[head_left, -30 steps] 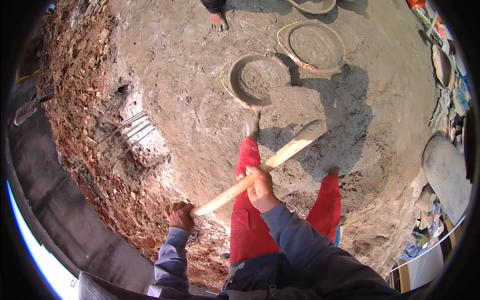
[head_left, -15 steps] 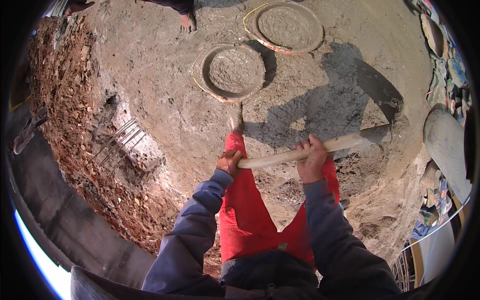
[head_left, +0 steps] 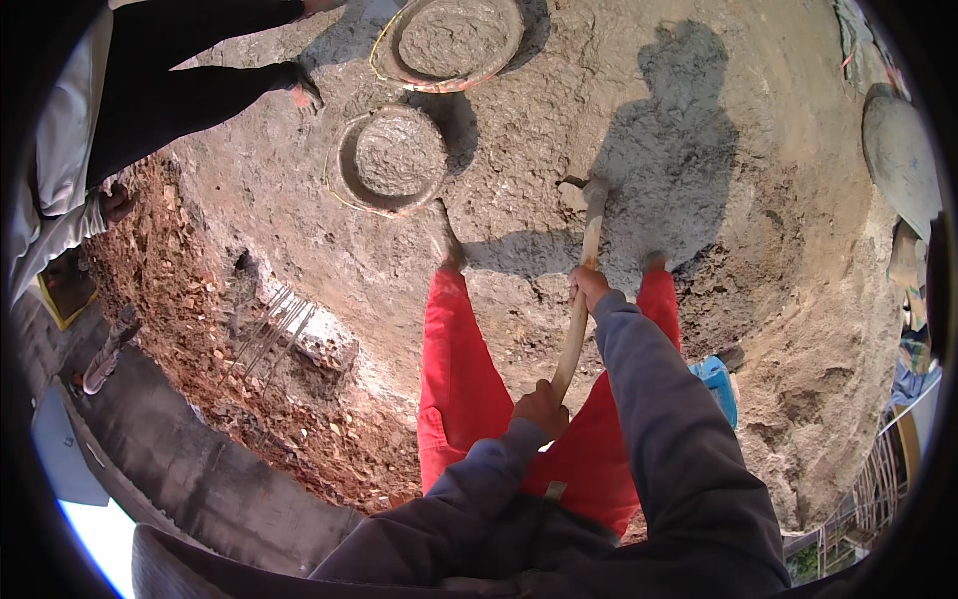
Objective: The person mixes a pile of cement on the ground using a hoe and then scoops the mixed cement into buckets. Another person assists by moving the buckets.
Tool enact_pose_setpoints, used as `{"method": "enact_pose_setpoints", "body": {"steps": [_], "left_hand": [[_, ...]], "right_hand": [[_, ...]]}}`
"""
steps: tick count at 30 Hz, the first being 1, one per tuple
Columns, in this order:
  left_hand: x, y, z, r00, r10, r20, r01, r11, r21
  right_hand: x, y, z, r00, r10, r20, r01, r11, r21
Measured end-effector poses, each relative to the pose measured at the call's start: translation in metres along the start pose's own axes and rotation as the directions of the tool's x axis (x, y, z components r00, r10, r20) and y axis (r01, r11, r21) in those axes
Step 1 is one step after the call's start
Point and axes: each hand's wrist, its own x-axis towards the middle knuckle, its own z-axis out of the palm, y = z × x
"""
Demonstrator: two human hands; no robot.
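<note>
Hoe (head_left: 577,334) is mid-scene between the person's legs, wooden handle running near to far, leaning slightly right toward the far end. Its head is down at the wet mortar (head_left: 539,130); blade mostly hidden, can't tell how deep. Left hand (head_left: 540,409) grips the near end of the handle, right hand (head_left: 590,287) is wrapped around it farther up. Red trousers (head_left: 464,374) either side of the handle, muddy left foot (head_left: 447,243) just beside the near pan (head_left: 346,165). That pan is round, loaded with mortar, left of the hoe head. Far pan (head_left: 444,86) sits beyond it, slightly right, also loaded. Person's shadow (head_left: 679,150) falls on the mortar, far right of the hoe. Blue item (head_left: 717,389) just right of the right leg, kind unclear. Metal rods (head_left: 274,334) at left, by the rubble (head_left: 190,290). Co-worker in dark trousers (head_left: 190,100) at far left.
</note>
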Motion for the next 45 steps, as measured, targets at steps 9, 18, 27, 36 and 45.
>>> {"method": "enact_pose_setpoints", "body": {"steps": [9,18,27,36,45], "left_hand": [[-0.115,-0.034,-0.166,0.971,0.235,-0.033,-0.226,0.957,0.179],[-0.238,-0.303,-0.201,0.468,-0.108,-0.877,0.347,0.935,0.070],[-0.118,-0.415,-0.271,0.342,-0.016,-0.940,0.103,0.994,0.021],[-0.236,-0.149,-0.207,0.143,0.821,-0.553,-0.683,0.486,0.545],[-0.129,-0.328,-0.247,0.593,0.675,-0.439,-0.675,0.714,0.187]], "right_hand": [[-0.133,-0.028,0.076,0.984,-0.003,0.178,-0.079,0.886,0.456],[-0.300,0.073,0.302,0.870,-0.110,0.480,-0.237,0.761,0.604],[-0.327,0.048,0.366,0.861,-0.174,0.477,-0.124,0.839,0.530],[-0.436,-0.042,0.103,0.705,-0.603,-0.375,0.674,0.403,0.619],[-0.516,0.170,-0.081,0.861,-0.319,-0.397,0.479,0.774,0.416]]}}
